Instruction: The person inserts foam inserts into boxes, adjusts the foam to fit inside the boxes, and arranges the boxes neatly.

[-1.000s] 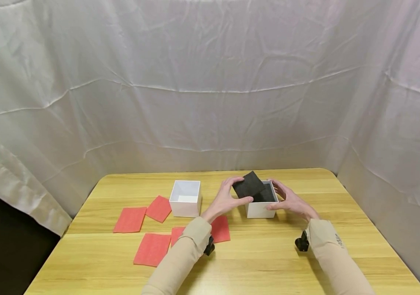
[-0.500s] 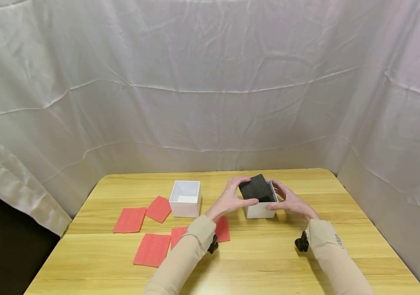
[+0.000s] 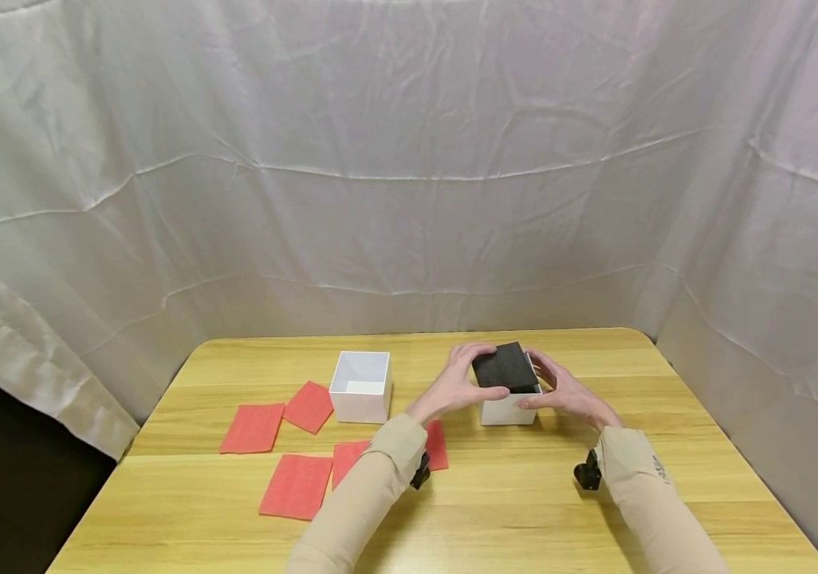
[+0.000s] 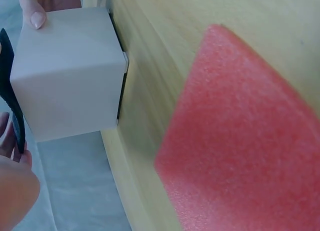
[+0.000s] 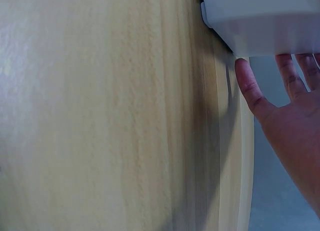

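Observation:
My left hand (image 3: 455,385) holds a thin black foam square (image 3: 505,368) by its edges, thumb at the near side and fingers at the far side. The square covers most of the mouth of the right-hand white box (image 3: 508,410), hiding the inside. In the left wrist view the black foam square (image 4: 11,86) looks slightly bent at the box's top. My right hand (image 3: 563,392) grips that box from its right side, with the thumb on the front face and the fingers at the far side. In the right wrist view, the thumb and fingertips meet the box wall (image 5: 265,36).
Another open white box (image 3: 361,405) stands to the left, its floor visible. Several red foam squares lie on the wooden table (image 3: 509,510), one (image 3: 438,445) partly behind my left forearm. A pale curtain (image 3: 409,239) hangs behind the table's far edge.
My left hand has shifted right and turned the black square over the box, lowering it onto the opening. Black foam seen inside the box before is now covered. The right hand has stayed put.

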A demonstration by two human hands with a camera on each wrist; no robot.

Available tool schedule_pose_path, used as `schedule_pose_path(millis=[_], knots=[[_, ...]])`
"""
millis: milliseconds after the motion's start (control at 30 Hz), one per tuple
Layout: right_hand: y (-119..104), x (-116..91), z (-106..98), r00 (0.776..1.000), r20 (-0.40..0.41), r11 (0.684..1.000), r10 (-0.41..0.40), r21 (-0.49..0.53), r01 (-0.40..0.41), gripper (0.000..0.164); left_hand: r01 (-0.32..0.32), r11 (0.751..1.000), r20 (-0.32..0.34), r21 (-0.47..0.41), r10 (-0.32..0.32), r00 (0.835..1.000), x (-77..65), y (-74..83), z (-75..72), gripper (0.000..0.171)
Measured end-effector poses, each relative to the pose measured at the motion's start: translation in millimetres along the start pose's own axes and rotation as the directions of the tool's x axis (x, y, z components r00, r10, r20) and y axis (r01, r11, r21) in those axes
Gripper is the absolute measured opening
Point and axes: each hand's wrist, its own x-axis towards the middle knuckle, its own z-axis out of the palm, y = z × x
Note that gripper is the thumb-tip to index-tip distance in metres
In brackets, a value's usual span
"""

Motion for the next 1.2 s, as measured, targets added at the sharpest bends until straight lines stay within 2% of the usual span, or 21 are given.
schedule_pose_path(millis=[300,767,1033,1200], knots=[[-1.6,-0.5,0.1,1.0,0.001,1.0,0.01,0.006,-0.01,0.106,0.002,1.0,0.044,0.028,-0.003,0.999,2.8,4.2,1.0,0.074],[0.1,-0.2,0.2,1.0,0.003,1.0,0.01,0.002,-0.01,0.105,0.006,0.998,0.066,0.06,-0.01,0.998,7.5,4.6,3.2,0.077],[0.4,0.1,0.1,1.0,0.006,1.0,0.007,0.01,-0.007,0.104,0.009,0.999,0.075,0.048,-0.012,0.997,8.9,4.3,2.6,0.078],[-0.4,-0.3,0.6,1.0,0.002,1.0,0.013,0.016,-0.013,0.104,0.015,1.0,0.083,0.003,-0.015,0.996,9.8,3.0,2.6,0.079]])
